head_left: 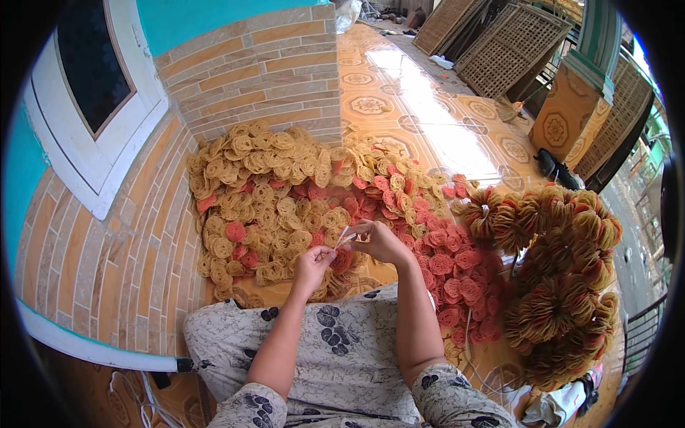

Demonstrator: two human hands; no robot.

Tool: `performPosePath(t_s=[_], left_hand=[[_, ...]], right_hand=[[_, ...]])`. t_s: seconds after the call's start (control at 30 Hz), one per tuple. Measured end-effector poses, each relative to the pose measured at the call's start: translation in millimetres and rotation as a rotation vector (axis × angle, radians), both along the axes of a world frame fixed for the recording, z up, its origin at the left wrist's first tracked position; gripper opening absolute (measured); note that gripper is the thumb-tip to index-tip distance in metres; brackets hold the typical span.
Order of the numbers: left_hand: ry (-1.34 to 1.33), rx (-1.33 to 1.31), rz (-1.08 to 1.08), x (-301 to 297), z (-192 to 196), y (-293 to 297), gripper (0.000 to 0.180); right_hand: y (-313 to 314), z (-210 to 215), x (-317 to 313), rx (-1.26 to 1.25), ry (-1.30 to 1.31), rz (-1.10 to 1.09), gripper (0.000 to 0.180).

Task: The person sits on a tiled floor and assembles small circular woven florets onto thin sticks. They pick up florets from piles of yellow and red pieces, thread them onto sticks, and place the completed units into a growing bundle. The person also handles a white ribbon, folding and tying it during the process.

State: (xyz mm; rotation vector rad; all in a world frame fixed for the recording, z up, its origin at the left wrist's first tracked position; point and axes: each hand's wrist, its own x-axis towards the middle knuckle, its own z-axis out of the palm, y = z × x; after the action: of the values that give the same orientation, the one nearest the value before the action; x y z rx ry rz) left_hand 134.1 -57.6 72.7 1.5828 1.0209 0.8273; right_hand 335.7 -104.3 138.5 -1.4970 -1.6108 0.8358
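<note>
My left hand (312, 269) and my right hand (380, 243) meet above the near edge of a big heap. Between their pinched fingertips runs a thin white plastic strip (347, 237). The heap is of round, lacy, coiled crackers, mostly yellow crackers (275, 207), with red crackers (457, 264) gathered toward its right side. Just under my hands lie more yellow and red pieces; whether any hang on the strip, I cannot tell.
At right stand thick bundles of crackers (560, 264), tied together. A loose white strand (469, 335) trails near my right knee. White strips (146, 403) lie at lower left. A brick-tiled wall (107, 250) borders the heap; woven racks (514, 50) lean behind.
</note>
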Motion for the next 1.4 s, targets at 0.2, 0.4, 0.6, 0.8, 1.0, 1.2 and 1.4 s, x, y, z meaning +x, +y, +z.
performPosePath(t_s=[0.2,0.4,0.6,0.8,1.0,1.2,1.4], left_hand=[[0.001,0.002,-0.024,-4,3,-3,0.010],[-0.063,0.011,0.129,-16,19,-1,0.026],[-0.707,-0.413,0.555,-103,-10,45,0.013],[-1.151,-0.810,1.037,-138,-101,98,0.016],[-1.213,-0.799,1.123,-136,-119,101,0.019],[-1.318,-0.809,0.776,-99,-43,81,0.024],[-1.346,-0.587,0.638,-104,24,90,0.031]], right_hand=[[6,3,-16,-0.011,0.190,0.085,0.016],[8,-4,-3,0.025,0.229,-0.155,0.023],[-2,-52,81,-0.112,0.148,-0.697,0.028],[14,-131,115,-0.248,0.489,-0.672,0.026],[19,-140,106,-0.459,0.800,-0.737,0.018],[24,-151,105,-0.399,0.964,-0.606,0.020],[21,-147,101,-0.399,0.739,-0.552,0.024]])
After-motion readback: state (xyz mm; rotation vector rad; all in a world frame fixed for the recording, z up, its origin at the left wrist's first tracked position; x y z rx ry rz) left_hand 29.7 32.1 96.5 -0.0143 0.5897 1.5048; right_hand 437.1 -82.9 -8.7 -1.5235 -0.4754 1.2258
